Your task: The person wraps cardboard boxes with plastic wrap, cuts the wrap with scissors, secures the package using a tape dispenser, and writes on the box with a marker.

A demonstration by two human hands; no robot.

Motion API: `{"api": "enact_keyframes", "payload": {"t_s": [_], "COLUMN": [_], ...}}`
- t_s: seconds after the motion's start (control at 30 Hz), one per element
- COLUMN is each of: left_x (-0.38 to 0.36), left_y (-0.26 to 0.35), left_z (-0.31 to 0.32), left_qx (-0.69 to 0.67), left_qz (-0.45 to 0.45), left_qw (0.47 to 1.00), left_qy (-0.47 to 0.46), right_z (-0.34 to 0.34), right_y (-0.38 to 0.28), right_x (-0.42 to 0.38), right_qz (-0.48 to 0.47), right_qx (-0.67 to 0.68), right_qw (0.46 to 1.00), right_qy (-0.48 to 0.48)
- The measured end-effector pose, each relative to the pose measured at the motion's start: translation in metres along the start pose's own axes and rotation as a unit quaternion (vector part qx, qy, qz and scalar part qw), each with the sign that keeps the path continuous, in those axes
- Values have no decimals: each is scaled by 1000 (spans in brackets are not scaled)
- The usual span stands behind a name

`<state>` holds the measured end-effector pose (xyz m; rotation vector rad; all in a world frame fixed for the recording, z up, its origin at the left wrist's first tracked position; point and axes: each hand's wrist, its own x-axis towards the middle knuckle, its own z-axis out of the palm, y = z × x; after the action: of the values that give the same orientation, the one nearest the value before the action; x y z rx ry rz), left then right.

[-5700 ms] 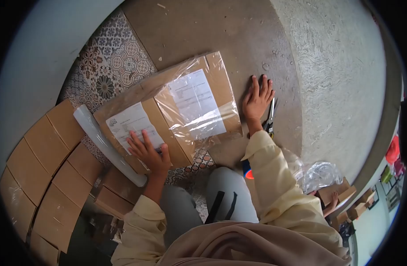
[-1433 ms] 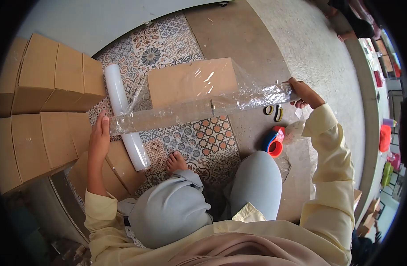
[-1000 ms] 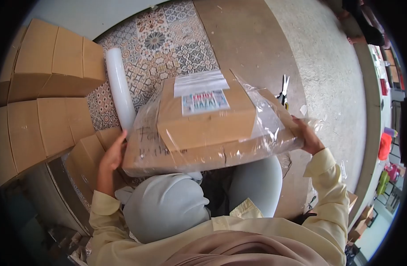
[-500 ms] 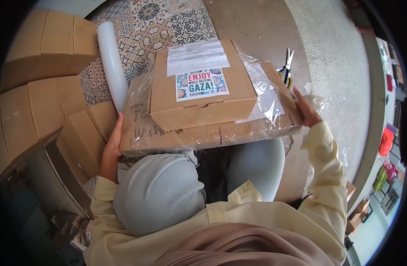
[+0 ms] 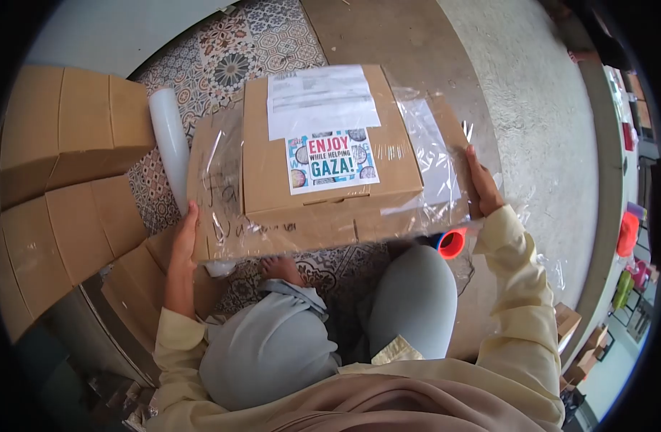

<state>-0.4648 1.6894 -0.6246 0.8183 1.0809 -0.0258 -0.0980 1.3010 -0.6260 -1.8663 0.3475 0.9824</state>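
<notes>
A smaller cardboard box [image 5: 262,176] with a white paper and an "ENJOY WHILE HELPING GAZA!" sticker [image 5: 333,162] rests on a larger flat cardboard piece [image 5: 323,234]. Clear plastic [image 5: 435,191] covers parts of the larger piece, which bears black handwriting. At its left edge, my left hand [image 5: 184,241] is closed on the larger cardboard. My right hand [image 5: 483,183] grips the opposite edge, fingers along the side. Both hold the stack above my knees; the undersides of the hands are hidden.
A white roll [image 5: 170,140] stands left of the stack, beside several cardboard boxes [image 5: 85,108]. Scissors tips [image 5: 467,129] show beyond my right hand. A red-and-blue ring-shaped roll [image 5: 453,243] lies near my right knee. Crumpled clear plastic [image 5: 550,270] is farther right.
Both hands have lifted and shifted the cardboard stack away from my lap, tilting its top more toward me. A foot and the red-and-blue roll now show below it; the scissors are more hidden.
</notes>
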Motion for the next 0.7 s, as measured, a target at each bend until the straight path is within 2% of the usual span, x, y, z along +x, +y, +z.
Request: {"api": "enact_keyframes", "payload": {"t_s": [0.07,0.1,0.13,0.17,0.2,0.23,0.27,0.3,0.33,0.4,0.43,0.5,0.53,0.57,0.6,0.63,0.7], "left_x": [42,62,80,91,99,104,106,105,106,107,108,105,113,124,131,133,132], "left_y": [-1,-4,-9,-13,-13,-14,-16,-17,-16,-7,-8,-9,-16,-29,-37,-39,-39], "left_z": [-3,1,6,10,9,1,-10,-16,-21,-17,-6,38,42,42,42,43,44], "left_qx": [100,97,129,161,160,228,296,364,366,365,364,493,494,539,581,579,577], "left_qz": [86,86,122,155,150,165,177,188,181,307,309,437,436,439,441,443,426], "left_qw": [989,989,980,970,971,953,931,904,905,857,857,722,722,690,656,657,668], "left_qy": [73,70,85,100,97,108,118,125,122,193,191,211,210,201,193,194,200], "right_z": [4,5,7,15,9,-2,-8,-17,-27,-57,-67,-71,-74,-75,-50,-64,-57], "right_y": [-2,3,9,7,0,-8,-21,-28,-31,-10,-2,13,33,50,34,64,76], "right_x": [37,61,84,94,99,102,94,92,98,112,116,121,115,97,36,31,-16], "right_qz": [-6,-57,-106,-151,-147,-130,-106,-161,-163,-176,-108,57,41,54,-23,-1,34], "right_qx": [0,-5,-10,-117,-120,-286,-444,-376,-458,-507,-548,-577,-593,-654,-692,-707,-662], "right_qw": [1000,997,990,964,964,932,874,889,833,806,809,811,801,754,716,707,749], "right_qy": [28,58,89,183,186,179,164,208,265,250,182,75,69,40,95,24,13]}}
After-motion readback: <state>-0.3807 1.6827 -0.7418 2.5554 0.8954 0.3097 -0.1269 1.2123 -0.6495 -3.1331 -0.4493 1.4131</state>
